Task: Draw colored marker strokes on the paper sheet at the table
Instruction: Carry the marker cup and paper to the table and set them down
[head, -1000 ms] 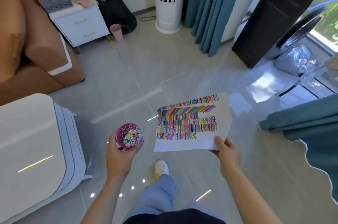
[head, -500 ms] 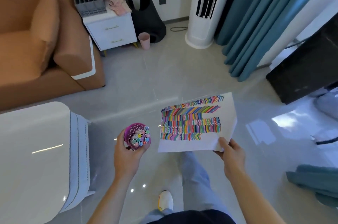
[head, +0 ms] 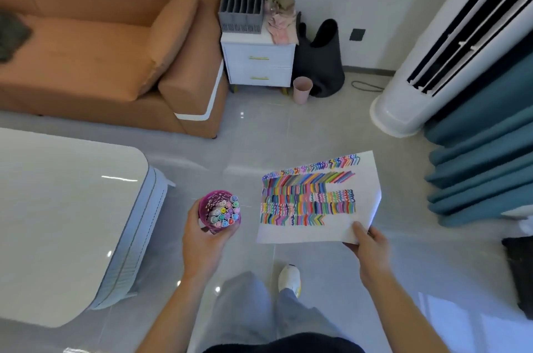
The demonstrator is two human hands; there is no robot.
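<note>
White paper sheet with rows of coloured marker strokes (head: 314, 199): pinched at near corner by right hand (head: 367, 248), thumb on top, held flat in the air above grey tiled floor (head: 259, 136), well apart from glossy white worktop (head: 57, 208) at left. Purple perforated cup of capped markers (head: 220, 209): gripped round its side by left hand (head: 204, 240), upright, probably against spills. Both forearms stretched forward. Looks like carrying; drawing not yet begun.

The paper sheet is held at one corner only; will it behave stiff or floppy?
Probably floppy: the paper sheet bends at its right edge while the right hand pinches only its near corner. Likely light, as one pinch carries it.
</note>
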